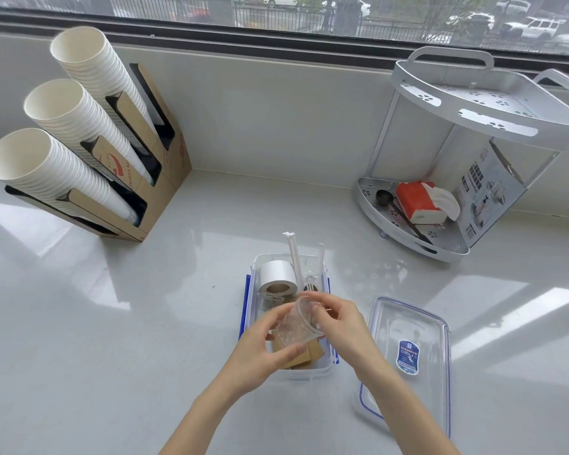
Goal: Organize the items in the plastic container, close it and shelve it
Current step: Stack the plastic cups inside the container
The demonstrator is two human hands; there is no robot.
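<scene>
A clear plastic container (322, 369) with blue side clips stands open on the counter in front of me. Inside it are a white tape roll (276, 274), two wrapped straws (294, 257) sticking out at the far end, and brown cardboard pieces (314, 353) at the near end. Both my hands are over the container and hold a clear plastic cup (296, 326) tilted on its side. My left hand (260, 349) grips the cup's rim, and my right hand (339, 323) grips its base. The clear lid (408, 356) with a blue label lies flat to the right.
A white two-tier corner shelf (467, 126) stands at the back right, its lower tier holding a red tissue pack (414, 198), a black spoon and a box. A cardboard holder with three stacks of white paper cups (79, 126) stands at the back left.
</scene>
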